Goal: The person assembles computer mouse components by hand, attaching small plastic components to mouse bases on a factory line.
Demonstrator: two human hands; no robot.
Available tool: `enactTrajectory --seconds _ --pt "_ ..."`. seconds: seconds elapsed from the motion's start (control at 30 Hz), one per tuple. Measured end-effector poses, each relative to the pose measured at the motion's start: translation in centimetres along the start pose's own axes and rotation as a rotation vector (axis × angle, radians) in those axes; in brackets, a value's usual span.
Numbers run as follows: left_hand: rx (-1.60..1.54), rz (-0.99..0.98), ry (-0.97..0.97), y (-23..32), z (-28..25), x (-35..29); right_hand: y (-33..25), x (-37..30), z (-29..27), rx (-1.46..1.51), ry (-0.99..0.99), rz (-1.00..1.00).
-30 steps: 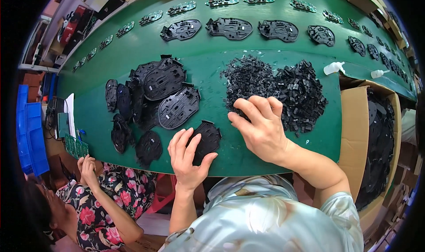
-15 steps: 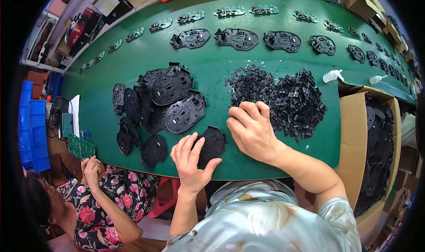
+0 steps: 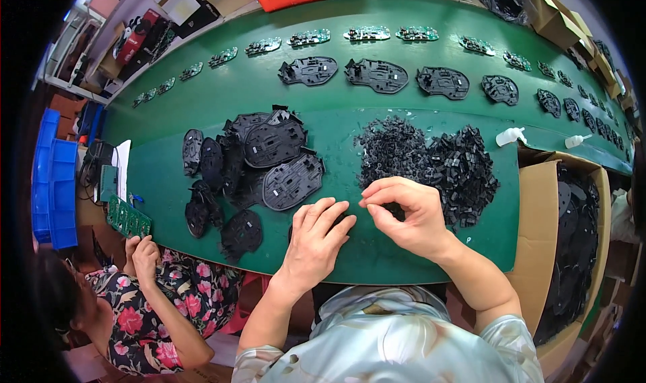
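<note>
My left hand (image 3: 315, 240) rests over a black plastic shell (image 3: 338, 220) by the table's near edge, its fingers curved down onto it. Most of that shell and my left thumb are hidden. Just to the right, my right hand (image 3: 412, 220) is raised with thumb and forefinger pinched together; whatever sits between the tips is too small to make out. Behind the right hand lie two heaps of small black plastic parts, a finer one (image 3: 390, 144) and a chunkier one (image 3: 464, 174). Left of my hands is a pile of black shells (image 3: 276, 141).
Rows of black shells (image 3: 377, 75) and green circuit boards (image 3: 367, 33) line the far table. A cardboard box (image 3: 535, 228) of black parts stands right, near white bottles (image 3: 510, 136). At left, a co-worker's hands (image 3: 142, 252) hold a circuit board (image 3: 128, 216).
My right hand has turned and drawn away from the small-parts heaps toward my left hand. The left hand has shifted right and now covers most of the shell. The whole view has shifted slightly.
</note>
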State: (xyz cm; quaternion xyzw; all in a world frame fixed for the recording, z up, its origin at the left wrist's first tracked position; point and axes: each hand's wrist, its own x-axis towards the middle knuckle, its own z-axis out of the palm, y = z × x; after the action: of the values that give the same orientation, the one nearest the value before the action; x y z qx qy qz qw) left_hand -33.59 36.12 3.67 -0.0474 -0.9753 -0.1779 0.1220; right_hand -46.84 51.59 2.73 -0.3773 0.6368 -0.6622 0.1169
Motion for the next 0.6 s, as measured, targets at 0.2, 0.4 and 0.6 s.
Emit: enactTrajectory --seconds 0.2,0.4,0.6 --pt "-0.03 -0.02 0.051 -0.4 -0.1 0.4 -0.4 -0.2 -0.2 0.045 0.023 0.128" --pt "-0.093 -0.039 0.068 -1.3 0.0 0.5 -0.5 0.3 -0.6 -0.126 0.027 -0.042" --pt "-0.203 -0.148 0.14 -1.3 -0.6 0.7 -1.5 0.4 -1.4 -0.101 0.098 0.041"
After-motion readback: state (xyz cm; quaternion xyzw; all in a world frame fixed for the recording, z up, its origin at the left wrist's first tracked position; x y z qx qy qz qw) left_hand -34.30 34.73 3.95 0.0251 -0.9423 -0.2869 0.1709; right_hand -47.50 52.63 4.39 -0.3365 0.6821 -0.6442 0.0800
